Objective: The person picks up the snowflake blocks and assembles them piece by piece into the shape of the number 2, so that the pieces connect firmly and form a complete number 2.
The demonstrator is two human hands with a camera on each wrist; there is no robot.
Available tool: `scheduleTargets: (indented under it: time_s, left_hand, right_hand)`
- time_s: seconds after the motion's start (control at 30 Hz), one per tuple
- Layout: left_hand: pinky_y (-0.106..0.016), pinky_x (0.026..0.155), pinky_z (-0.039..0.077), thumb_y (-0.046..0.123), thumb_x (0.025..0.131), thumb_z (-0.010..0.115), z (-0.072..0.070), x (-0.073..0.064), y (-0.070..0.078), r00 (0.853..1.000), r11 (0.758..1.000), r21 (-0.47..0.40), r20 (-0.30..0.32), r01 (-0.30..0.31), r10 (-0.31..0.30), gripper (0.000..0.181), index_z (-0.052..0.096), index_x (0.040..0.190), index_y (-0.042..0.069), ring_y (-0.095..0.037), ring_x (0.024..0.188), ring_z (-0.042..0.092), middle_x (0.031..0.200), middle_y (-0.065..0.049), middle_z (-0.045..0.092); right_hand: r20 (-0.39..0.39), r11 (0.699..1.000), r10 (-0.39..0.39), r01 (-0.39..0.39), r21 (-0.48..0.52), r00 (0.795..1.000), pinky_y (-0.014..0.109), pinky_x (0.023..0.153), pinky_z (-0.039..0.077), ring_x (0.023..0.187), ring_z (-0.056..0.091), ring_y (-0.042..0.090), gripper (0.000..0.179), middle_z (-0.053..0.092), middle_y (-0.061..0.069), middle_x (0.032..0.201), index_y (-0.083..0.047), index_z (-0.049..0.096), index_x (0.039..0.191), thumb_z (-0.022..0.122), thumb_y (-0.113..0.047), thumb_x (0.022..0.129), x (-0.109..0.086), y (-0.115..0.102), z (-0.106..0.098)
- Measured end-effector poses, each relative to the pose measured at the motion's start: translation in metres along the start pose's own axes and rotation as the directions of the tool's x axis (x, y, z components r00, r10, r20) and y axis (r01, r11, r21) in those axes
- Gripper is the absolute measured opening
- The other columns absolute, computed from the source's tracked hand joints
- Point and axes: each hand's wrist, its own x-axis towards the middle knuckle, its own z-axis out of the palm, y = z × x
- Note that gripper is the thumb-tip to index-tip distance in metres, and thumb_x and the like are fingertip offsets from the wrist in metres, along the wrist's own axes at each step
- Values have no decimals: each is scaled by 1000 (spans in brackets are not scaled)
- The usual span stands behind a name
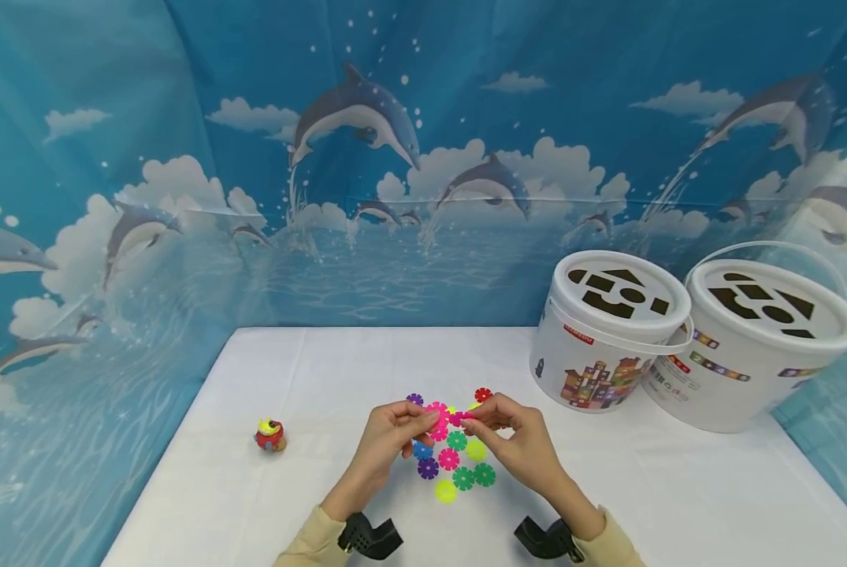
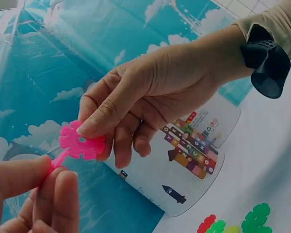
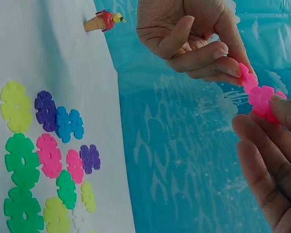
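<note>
Over the white table, my left hand (image 1: pixel 388 437) pinches a pink snowflake disc (image 3: pixel 247 77) between thumb and fingers. Opposite it, my right hand (image 1: pixel 522 445) pinches a second pink disc (image 2: pixel 80 141), its flat notched face and centre hole showing in the left wrist view. The two discs meet edge to edge at an angle, one turned nearly edge-on in that view. Beneath the hands lie several loose discs, among them a purple disc (image 1: pixel 428 468), a yellow disc (image 1: pixel 446 491), a green disc (image 1: pixel 484 475) and a blue disc (image 1: pixel 423 450).
A small red and yellow toy figure (image 1: pixel 270 435) stands at the left of the table (image 1: pixel 310 370). Two white lidded buckets (image 1: pixel 600 346) with shape cut-outs are at the back right. Behind hangs a blue dolphin-print cloth (image 1: pixel 395 268).
</note>
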Motion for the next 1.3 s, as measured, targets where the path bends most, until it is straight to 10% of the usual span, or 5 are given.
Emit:
scheduleTargets:
  time_s: [0.47,0.73,1.0,1.3]
  left_hand:
    - [-18,46,37,27,87,70,4,-5,7,997,989,-123,11,82,-82,24,68,86,2,-10,58,61,71,-7,68]
    - [-16,44,37,24,88,70,7,-8,9,996,980,-178,12,93,-93,24,66,94,1,-7,56,61,71,-3,67]
    - [-16,44,39,23,87,71,9,-4,7,994,972,-206,15,112,-112,23,65,93,1,-7,55,60,70,-4,66]
    - [-17,44,36,18,86,71,10,-7,5,995,981,-167,30,101,-98,15,63,79,7,-6,50,51,71,-3,67]
  right_hand:
    - [-57,988,-116,109,-109,992,20,63,52,65,65,17,25,69,12,77,2,64,81,74,20,67,2,-11,-1]
    - [-45,995,-77,73,-72,996,23,64,53,70,67,13,22,70,8,79,-6,66,88,74,10,75,-6,21,-2]
    - [-43,985,-122,116,-125,992,22,62,53,64,64,16,25,68,11,77,1,64,83,73,20,69,3,-9,-4]
    - [-15,991,-106,104,-88,994,23,63,53,68,63,13,26,69,7,82,-6,66,87,74,14,72,-7,24,-1]
